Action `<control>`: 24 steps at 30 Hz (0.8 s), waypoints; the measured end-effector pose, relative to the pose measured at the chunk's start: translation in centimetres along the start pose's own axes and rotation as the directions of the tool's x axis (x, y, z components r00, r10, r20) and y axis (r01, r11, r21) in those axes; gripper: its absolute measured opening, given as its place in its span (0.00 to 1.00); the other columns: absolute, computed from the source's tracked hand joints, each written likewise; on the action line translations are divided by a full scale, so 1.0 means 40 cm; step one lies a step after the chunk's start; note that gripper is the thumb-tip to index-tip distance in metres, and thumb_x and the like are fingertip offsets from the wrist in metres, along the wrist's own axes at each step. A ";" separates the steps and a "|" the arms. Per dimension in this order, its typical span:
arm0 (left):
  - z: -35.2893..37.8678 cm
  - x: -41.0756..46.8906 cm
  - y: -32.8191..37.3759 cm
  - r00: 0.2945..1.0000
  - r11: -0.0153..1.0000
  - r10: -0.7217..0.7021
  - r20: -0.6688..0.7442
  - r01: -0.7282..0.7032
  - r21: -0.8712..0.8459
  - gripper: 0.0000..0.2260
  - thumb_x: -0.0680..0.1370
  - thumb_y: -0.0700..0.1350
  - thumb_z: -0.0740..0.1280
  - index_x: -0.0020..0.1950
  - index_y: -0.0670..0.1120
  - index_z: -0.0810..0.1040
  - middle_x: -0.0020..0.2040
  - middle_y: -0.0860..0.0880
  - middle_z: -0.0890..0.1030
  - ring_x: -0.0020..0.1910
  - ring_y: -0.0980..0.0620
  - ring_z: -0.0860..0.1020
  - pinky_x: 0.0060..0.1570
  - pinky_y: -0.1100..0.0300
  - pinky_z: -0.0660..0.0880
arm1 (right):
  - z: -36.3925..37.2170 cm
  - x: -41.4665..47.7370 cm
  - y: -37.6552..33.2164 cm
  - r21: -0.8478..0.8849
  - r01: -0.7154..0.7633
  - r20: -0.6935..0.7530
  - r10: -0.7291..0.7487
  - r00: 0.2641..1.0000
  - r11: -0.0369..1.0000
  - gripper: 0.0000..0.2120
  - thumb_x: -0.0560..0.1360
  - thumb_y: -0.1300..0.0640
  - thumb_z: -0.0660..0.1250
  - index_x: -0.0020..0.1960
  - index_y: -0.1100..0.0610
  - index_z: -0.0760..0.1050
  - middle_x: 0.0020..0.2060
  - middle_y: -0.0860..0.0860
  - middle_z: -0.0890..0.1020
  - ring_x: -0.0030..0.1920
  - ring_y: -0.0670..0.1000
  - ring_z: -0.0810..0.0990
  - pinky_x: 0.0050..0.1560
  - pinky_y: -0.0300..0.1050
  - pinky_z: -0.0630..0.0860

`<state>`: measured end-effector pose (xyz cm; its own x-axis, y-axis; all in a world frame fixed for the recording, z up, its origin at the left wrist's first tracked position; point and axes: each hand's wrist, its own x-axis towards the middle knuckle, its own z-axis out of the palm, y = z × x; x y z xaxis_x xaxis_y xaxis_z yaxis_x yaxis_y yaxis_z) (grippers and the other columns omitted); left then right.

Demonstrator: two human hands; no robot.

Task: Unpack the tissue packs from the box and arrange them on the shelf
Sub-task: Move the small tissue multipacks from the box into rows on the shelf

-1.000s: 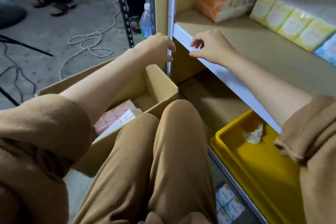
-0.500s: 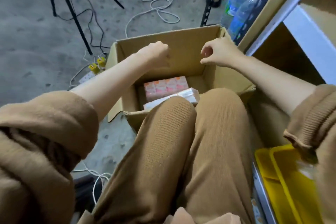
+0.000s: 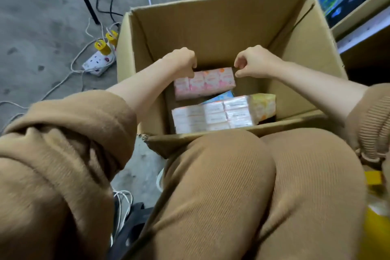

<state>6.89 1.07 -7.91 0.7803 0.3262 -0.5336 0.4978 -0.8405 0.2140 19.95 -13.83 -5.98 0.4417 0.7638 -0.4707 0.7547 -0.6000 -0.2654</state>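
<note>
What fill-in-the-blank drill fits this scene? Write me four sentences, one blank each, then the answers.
1. The pink tissue pack lies inside the brown ____ box.
2. Both hands, the left hand and the right hand, hover over the ____ pack.
3. The white power strip on the grey floor holds two ____ plugs.
4. The person's ribbed trousers are ____.

Answers: cardboard; pink; yellow; brown
</note>
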 end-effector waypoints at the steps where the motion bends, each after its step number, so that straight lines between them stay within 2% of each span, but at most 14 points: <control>1: 0.010 0.020 -0.009 1.000 1.000 -0.004 0.016 0.004 0.000 0.18 0.74 0.40 0.67 0.64 0.43 0.75 0.64 0.40 0.76 0.61 0.39 0.76 0.59 0.49 0.75 | 0.011 0.014 0.006 -0.002 0.001 0.021 0.000 1.000 1.000 0.14 0.72 0.59 0.68 0.56 0.62 0.78 0.54 0.59 0.81 0.55 0.58 0.78 0.52 0.46 0.73; 7: 0.080 0.144 -0.060 0.993 0.999 -0.042 0.110 0.041 0.010 0.20 0.75 0.42 0.65 0.67 0.41 0.72 0.65 0.39 0.74 0.63 0.39 0.74 0.61 0.50 0.73 | 0.081 0.096 0.057 0.046 -0.061 0.154 0.053 0.987 0.997 0.13 0.72 0.60 0.68 0.55 0.63 0.79 0.53 0.59 0.82 0.55 0.58 0.79 0.54 0.46 0.74; 9: 0.111 0.185 -0.070 0.990 0.999 -0.051 0.129 0.051 0.001 0.20 0.77 0.42 0.63 0.69 0.40 0.70 0.67 0.39 0.73 0.65 0.40 0.72 0.63 0.51 0.70 | 0.103 0.119 0.067 0.072 -0.091 0.229 0.073 0.971 0.993 0.14 0.71 0.57 0.69 0.53 0.64 0.80 0.51 0.60 0.83 0.53 0.58 0.80 0.53 0.47 0.76; 10: 0.125 0.201 -0.071 0.989 0.998 -0.061 0.136 0.063 -0.011 0.20 0.78 0.42 0.62 0.70 0.40 0.68 0.68 0.39 0.71 0.66 0.40 0.71 0.65 0.52 0.69 | 0.113 0.127 0.070 0.083 -0.108 0.290 0.080 0.954 0.991 0.14 0.71 0.56 0.70 0.51 0.64 0.81 0.48 0.60 0.84 0.50 0.57 0.80 0.50 0.43 0.76; 12: 0.154 0.234 -0.071 0.985 0.995 -0.087 0.148 0.094 -0.038 0.21 0.79 0.43 0.62 0.71 0.41 0.67 0.70 0.39 0.70 0.67 0.40 0.70 0.66 0.52 0.68 | 0.130 0.132 0.069 0.129 -0.169 0.469 0.090 0.878 0.977 0.15 0.72 0.52 0.69 0.50 0.64 0.81 0.40 0.56 0.83 0.43 0.54 0.79 0.40 0.35 0.75; 14: 0.177 0.258 -0.062 0.979 0.991 -0.099 0.176 0.112 -0.067 0.21 0.79 0.46 0.61 0.71 0.42 0.67 0.70 0.39 0.70 0.67 0.40 0.70 0.65 0.52 0.69 | 0.146 0.135 0.067 0.111 -0.217 0.623 0.102 0.776 0.970 0.17 0.73 0.46 0.67 0.44 0.61 0.81 0.34 0.51 0.80 0.38 0.50 0.77 0.35 0.35 0.72; 16: 0.199 0.277 -0.055 0.970 0.989 -0.102 0.221 0.123 -0.084 0.22 0.79 0.50 0.60 0.70 0.42 0.66 0.69 0.40 0.71 0.65 0.40 0.72 0.62 0.52 0.70 | 0.158 0.141 0.069 0.045 -0.209 0.682 0.123 0.721 0.977 0.19 0.72 0.40 0.65 0.36 0.56 0.78 0.33 0.48 0.77 0.36 0.47 0.75 0.35 0.37 0.70; 20: 0.225 0.299 -0.048 0.966 0.987 -0.123 0.228 0.143 -0.074 0.26 0.77 0.53 0.64 0.70 0.41 0.66 0.68 0.40 0.72 0.65 0.40 0.72 0.60 0.53 0.71 | 0.155 0.146 0.070 0.042 -0.266 0.764 0.141 0.630 0.963 0.19 0.71 0.38 0.66 0.41 0.55 0.76 0.38 0.48 0.76 0.38 0.46 0.74 0.37 0.38 0.70; 22: 0.228 0.296 -0.044 0.960 0.986 -0.139 0.241 0.158 -0.061 0.29 0.74 0.55 0.67 0.70 0.42 0.66 0.69 0.41 0.70 0.66 0.41 0.71 0.60 0.53 0.71 | 0.155 0.141 0.072 0.077 -0.267 0.775 0.111 0.623 0.961 0.18 0.71 0.41 0.67 0.44 0.56 0.73 0.39 0.48 0.75 0.39 0.47 0.74 0.39 0.39 0.71; 24: 0.226 0.288 -0.041 0.937 0.982 -0.150 0.315 0.177 -0.062 0.31 0.73 0.55 0.69 0.70 0.41 0.66 0.68 0.42 0.71 0.64 0.42 0.72 0.50 0.56 0.74 | 0.164 0.130 0.068 0.122 -0.280 0.759 0.093 0.645 0.952 0.18 0.72 0.43 0.67 0.52 0.55 0.73 0.44 0.50 0.76 0.46 0.50 0.76 0.44 0.41 0.73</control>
<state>11.65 2.30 -21.81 0.5373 0.2950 -0.7901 0.6508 -0.7409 0.1659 21.12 -13.04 -14.67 -0.0135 0.2563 -0.9665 0.5361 -0.8140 -0.2233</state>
